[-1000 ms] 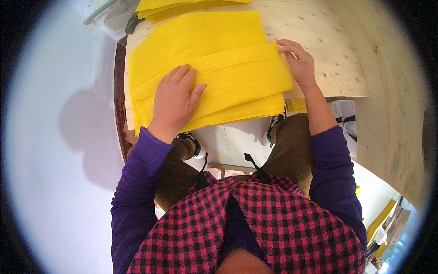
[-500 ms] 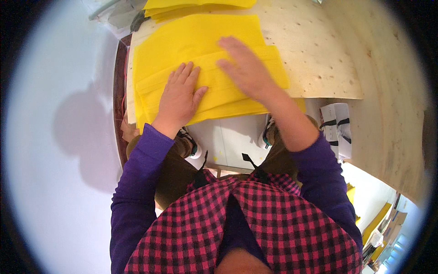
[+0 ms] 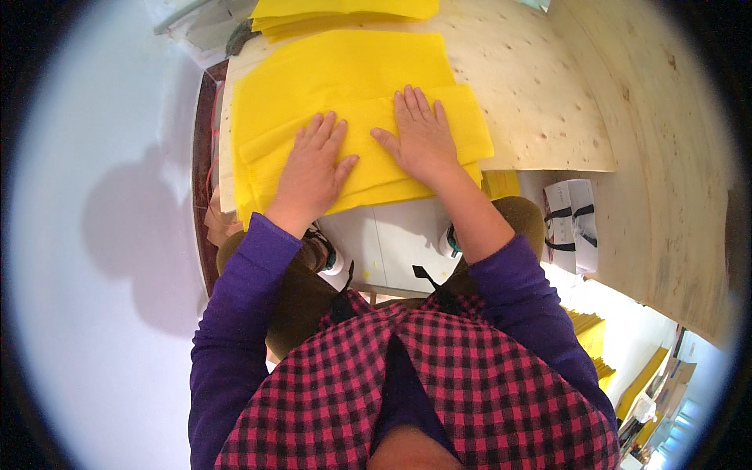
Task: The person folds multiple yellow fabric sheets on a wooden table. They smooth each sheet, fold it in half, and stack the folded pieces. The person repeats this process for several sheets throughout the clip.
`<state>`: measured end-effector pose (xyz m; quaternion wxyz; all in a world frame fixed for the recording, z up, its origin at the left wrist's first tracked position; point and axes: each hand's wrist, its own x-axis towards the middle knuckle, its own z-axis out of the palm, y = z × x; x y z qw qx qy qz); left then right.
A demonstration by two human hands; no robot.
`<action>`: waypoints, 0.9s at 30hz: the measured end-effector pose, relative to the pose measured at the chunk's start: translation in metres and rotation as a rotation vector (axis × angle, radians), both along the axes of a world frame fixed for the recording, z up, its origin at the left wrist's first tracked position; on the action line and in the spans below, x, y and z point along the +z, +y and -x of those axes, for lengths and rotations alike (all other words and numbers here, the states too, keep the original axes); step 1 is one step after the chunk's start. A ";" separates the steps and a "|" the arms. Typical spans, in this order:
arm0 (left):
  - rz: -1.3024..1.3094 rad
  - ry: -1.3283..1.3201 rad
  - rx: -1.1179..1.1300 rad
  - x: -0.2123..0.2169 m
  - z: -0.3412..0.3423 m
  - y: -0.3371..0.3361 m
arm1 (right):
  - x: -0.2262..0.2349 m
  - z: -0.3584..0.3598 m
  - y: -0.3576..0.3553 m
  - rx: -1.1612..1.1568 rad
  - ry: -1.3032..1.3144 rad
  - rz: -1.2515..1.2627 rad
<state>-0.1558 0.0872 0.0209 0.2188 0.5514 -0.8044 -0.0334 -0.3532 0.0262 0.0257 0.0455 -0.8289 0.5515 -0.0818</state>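
A stack of yellow fabric-like sheets lies on the wooden table, its near part folded over in a band that reaches the front edge. My left hand rests flat on the folded band, fingers stretched out and slightly apart. Beside it on the right, my right hand also lies palm down on the yellow material, fingers spread and thumb pointing left. Neither hand grips anything. The lower layers stick out a little past the fold near the table's front edge.
More yellow sheets lie at the table's far edge. Bare plywood extends to the right. Below it stands a white bag with black handles. A white wall rises close on the left. Yellow stacks are at lower right.
My right hand, blurred and further up before, has come down flat on the folded band. The fold looks smoother now. My left hand has stayed nearly in place.
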 end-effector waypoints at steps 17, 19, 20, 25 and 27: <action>-0.050 0.011 0.093 0.029 0.029 -0.008 | -0.002 0.011 -0.008 -0.189 0.090 0.006; -0.012 -0.011 0.127 0.032 0.055 -0.019 | -0.003 0.012 -0.008 -0.185 0.108 0.026; -0.003 -0.019 0.141 0.033 0.068 -0.027 | -0.003 0.013 -0.008 -0.177 0.126 0.041; -0.058 -0.012 0.250 0.026 0.092 -0.041 | -0.007 0.016 -0.009 -0.174 0.163 0.042; -0.159 0.005 0.317 0.019 0.082 -0.036 | -0.008 0.017 -0.008 -0.171 0.180 0.052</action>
